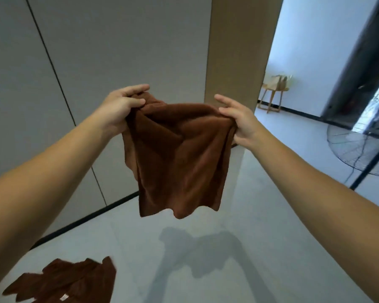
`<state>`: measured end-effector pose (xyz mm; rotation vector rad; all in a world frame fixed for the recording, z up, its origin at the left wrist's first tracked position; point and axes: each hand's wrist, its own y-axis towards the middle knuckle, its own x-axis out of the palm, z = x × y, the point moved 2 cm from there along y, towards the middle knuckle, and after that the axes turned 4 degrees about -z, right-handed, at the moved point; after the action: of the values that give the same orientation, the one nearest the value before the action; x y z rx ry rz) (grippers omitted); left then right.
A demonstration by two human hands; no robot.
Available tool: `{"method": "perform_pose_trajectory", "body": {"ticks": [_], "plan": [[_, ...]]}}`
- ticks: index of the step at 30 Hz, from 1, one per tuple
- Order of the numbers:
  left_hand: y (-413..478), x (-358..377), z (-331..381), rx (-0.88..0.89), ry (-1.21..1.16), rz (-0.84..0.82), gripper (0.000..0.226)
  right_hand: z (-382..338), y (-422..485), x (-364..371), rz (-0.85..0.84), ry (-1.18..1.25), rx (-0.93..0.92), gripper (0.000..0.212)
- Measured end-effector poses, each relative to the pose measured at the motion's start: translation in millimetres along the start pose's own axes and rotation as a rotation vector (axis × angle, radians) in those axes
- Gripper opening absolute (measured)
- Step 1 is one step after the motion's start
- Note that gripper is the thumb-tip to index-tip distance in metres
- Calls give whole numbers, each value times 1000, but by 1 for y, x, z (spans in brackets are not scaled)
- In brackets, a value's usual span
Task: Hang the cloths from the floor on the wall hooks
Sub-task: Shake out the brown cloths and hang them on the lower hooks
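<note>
Spare cloths: the spare cloths [61,281] lie heaped on the floor [206,287] at seven o'clock in my view, waiting their turn.
Left hand: my left hand [123,106], at ten o'clock from the cloth's middle, has fingers and thumb curled round a bunched top corner.
Held cloth: the held cloth [179,154] hangs in the air between my hands, well clear of the floor, its top edge slack and creased.
Right hand: my right hand [239,119], at two o'clock, pinches the other top corner, with the forefinger stretched out.
Hands together: they are apart, each clamped on its own corner.
Doing it well: I reckon I should draw the top edge taut, find a loop or the middle of the edge, and keep one firm grip while the other hand feeds it on.
Hooks: none in sight on the grey wall [96,51] at eleven o'clock, so I must look up for one first.
Writing: a pale tag [64,298] shows on the spare cloths, too small to read; I see no brand anywhere.
</note>
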<state>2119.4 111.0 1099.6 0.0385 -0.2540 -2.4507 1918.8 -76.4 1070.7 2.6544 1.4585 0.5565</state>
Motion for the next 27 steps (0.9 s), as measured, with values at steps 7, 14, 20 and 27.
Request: {"method": "perform_pose_trajectory", "body": {"ticks": [7,14,20,27], "plan": [[2,116,35,29,199,-388,35,-88,-126,-80,295,-129,-127,40],[-47,299,63,110,206,-653,28,-178,-291,-156,585,-215,-297,38],[-107,469,77,170,259,-775,17,-239,-455,-231,1004,-346,-307,29],[-223,667,100,235,293,-866,7,-326,-667,-301,1385,-678,-246,21]]}}
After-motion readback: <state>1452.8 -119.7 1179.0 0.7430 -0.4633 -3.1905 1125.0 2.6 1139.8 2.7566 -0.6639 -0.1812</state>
